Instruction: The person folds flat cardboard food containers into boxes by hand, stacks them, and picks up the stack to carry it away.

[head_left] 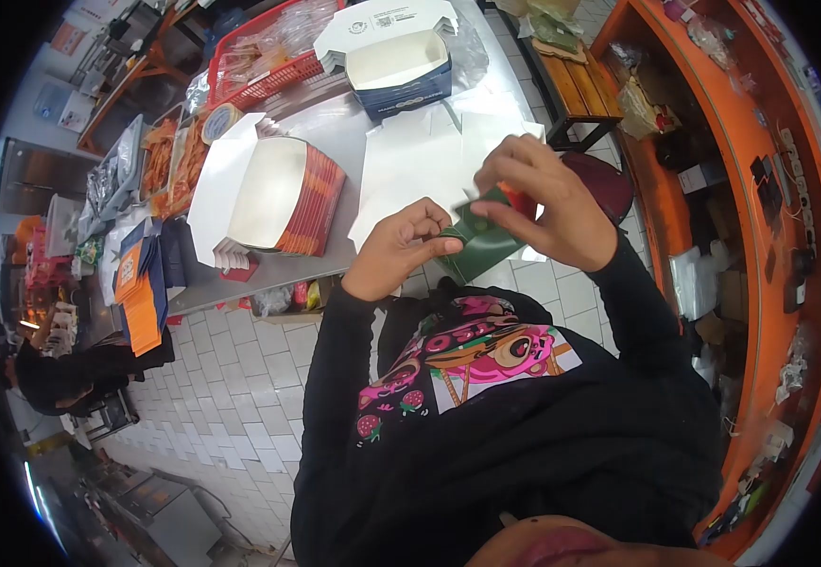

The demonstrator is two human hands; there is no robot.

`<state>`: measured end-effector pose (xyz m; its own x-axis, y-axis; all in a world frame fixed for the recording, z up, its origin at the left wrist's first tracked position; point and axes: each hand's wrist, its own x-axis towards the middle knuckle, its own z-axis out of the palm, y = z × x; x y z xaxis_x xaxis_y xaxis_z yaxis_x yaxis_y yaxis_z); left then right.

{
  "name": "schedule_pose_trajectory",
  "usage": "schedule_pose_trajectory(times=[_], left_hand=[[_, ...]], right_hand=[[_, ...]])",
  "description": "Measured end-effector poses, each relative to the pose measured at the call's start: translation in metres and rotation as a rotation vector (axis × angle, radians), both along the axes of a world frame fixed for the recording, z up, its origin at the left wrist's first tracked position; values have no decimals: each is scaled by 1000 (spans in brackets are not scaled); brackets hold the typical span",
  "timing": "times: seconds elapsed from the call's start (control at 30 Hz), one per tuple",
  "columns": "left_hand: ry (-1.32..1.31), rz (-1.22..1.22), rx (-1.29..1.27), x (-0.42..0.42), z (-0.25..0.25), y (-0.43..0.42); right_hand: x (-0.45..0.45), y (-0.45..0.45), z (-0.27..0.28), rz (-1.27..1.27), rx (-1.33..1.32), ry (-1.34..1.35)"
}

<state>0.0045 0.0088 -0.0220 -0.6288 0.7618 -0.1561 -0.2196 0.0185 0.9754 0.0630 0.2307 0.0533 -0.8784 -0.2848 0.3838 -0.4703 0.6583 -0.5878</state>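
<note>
A dark green folded carton [482,248] is held between both hands above the table's front edge. My left hand [399,248] pinches its left edge between thumb and fingers. On the carton's upper right side my right hand [547,203] is closed, its fingers bent round the edge; a bit of red shows beside them. White unfolded card sheets [410,156] lie just behind the hands. To the left stands a nested stack of red-orange cartons [314,203] with white insides and raised flaps. Farther back is a dark blue carton stack [401,90], its white lid flaps open.
The metal table [339,113] also bears a red basket [268,71] of bagged items, a tape roll [221,123] and orange-and-blue folded cartons [138,288]. Orange shelves [713,113] stand right, near a wooden stool [576,87]. A person in black [56,378] is far left.
</note>
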Motion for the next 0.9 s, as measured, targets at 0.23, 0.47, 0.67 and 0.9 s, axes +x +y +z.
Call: schedule_pose_trajectory(times=[0.23, 0.47, 0.67, 0.9], left_hand=[[179, 32, -94, 7, 6, -14], [-120, 356, 607, 3, -38, -68], [509, 673, -199, -22, -57, -63], [441, 540, 106, 0, 6, -21]], right_hand=[[-1, 9, -12, 225, -82, -133], [-3, 66, -55, -320, -549, -114], [13, 52, -29, -252, -982, -413], [14, 11, -6, -136, -168, -248]])
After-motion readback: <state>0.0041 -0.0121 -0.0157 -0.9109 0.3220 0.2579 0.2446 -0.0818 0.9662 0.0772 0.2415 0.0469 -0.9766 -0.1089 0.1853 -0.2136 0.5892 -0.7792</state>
